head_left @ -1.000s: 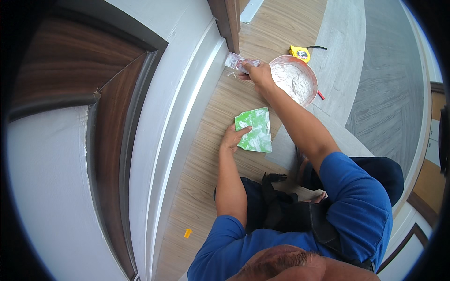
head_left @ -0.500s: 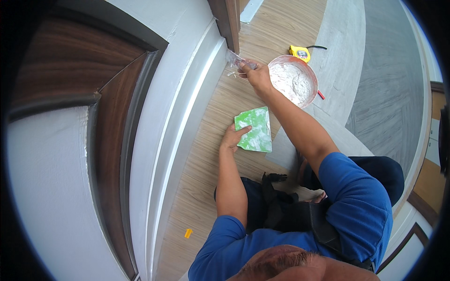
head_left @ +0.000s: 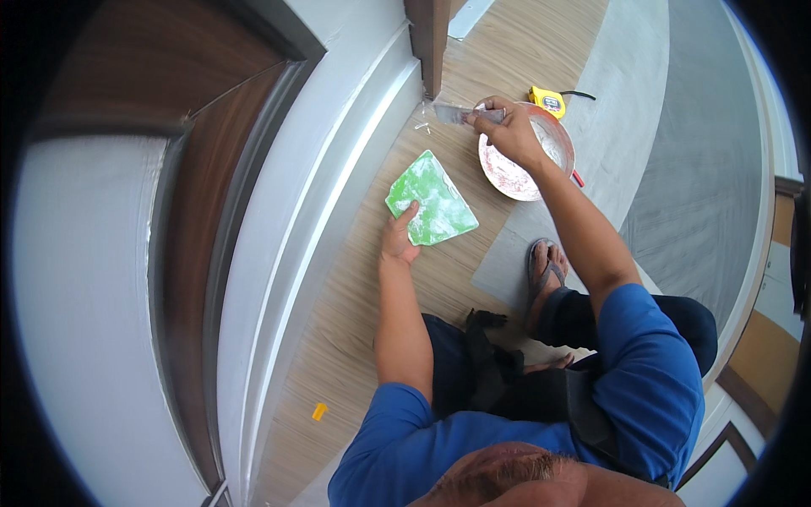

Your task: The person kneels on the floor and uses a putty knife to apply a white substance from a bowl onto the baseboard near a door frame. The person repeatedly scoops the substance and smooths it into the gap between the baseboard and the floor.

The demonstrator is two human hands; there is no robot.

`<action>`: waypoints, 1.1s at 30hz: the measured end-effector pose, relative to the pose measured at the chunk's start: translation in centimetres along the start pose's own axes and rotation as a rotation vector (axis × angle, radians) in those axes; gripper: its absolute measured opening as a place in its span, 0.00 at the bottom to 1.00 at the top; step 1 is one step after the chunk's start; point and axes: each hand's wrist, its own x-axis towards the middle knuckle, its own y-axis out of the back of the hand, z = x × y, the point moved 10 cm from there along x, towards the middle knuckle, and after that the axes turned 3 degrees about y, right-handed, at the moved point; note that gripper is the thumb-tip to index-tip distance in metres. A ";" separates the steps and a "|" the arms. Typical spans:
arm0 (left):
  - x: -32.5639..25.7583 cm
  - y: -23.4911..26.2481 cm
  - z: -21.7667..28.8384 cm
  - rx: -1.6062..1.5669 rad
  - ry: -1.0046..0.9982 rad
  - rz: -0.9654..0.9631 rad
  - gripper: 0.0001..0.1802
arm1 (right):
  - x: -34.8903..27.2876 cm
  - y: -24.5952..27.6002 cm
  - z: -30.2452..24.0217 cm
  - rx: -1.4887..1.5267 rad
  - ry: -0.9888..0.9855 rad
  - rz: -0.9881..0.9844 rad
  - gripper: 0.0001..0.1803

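My left hand (head_left: 400,238) grips a flat green plastic spreader (head_left: 432,203) by its near left edge, thumb on top. White putty is smeared over the spreader's face. Farther off to the right, my right hand (head_left: 509,135) is closed around a putty knife (head_left: 460,114), whose clear-looking blade points left toward the foot of the brown door frame (head_left: 429,51). Beneath that hand and wrist, a round pinkish-red bowl (head_left: 514,182) with white putty inside stands on the floor, partly hidden by them.
Beyond the bowl lies a yellow tape measure (head_left: 547,101) with a black strap. White scraps (head_left: 422,127) sit by the frame's foot. Left runs a white and grey wall base (head_left: 338,190); a small orange piece (head_left: 319,411) lies near it. My sandalled foot (head_left: 545,270) is right.
My left hand has moved forward and left, turning the green spreader. The right hand has drawn the putty knife rightward from the frame's foot, over the bowl's edge. The view has shifted slightly.
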 end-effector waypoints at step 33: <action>1.0 0.7 -0.9 0.047 -0.074 0.158 0.23 | -7.0 -8.0 -2.4 -1.005 0.578 -0.629 0.16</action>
